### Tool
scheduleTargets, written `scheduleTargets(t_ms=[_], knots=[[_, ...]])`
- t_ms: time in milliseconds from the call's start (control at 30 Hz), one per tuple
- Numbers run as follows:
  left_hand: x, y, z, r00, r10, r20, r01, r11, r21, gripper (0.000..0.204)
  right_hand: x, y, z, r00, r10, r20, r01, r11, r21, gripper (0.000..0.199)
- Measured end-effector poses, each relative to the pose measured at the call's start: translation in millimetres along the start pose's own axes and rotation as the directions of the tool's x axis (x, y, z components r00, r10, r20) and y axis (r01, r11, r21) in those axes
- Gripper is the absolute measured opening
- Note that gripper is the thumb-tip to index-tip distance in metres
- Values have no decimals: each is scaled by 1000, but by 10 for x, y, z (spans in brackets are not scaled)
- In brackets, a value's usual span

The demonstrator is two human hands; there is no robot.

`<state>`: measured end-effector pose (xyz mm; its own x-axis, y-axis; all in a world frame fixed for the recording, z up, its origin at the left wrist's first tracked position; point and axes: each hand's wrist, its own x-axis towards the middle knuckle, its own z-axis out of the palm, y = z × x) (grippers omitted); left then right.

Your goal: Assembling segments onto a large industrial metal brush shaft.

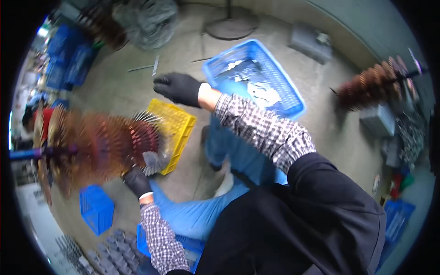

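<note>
A blurred rack of closely stacked copper-brown parts lies along a bar at the left. At its right end, pale silvery metal pieces fan out. My left hand, in a black glove, reaches to the lower edge of the stack beside these pieces; its fingertips are too blurred and covered to read. My right hand, also black-gloved, is raised in front of me, above the yellow crate and apart from the stack. Its fingers are curled together, and whatever they may hold is hidden.
Behind the stack's right end stands a yellow crate. A light-blue basket holding dark and white items stands beyond my knees. Further right is another brown stack. A blue bin sits at lower left, near grey parts.
</note>
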<state>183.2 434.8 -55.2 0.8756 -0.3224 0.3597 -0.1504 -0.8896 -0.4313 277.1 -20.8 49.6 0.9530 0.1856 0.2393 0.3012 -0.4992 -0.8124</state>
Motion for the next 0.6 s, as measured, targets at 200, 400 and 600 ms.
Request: scheduleTargets(t_ms=[200,400,600], knots=[[224,280,-520,988,152,-14,-151,955,-256,22,-1148,1531,-1991,939,115,-324,-258,859,-442,48],[-384,-16,-52,939,-311,145,298,530,-794,34,-2701,2993,-1371,668,717,-202,-731,579,-361,63],[-742,-897,159,758,-253,601,615,-30,-788,35,-2802,3374,148,522,853,-6,-805,491,-332,72]])
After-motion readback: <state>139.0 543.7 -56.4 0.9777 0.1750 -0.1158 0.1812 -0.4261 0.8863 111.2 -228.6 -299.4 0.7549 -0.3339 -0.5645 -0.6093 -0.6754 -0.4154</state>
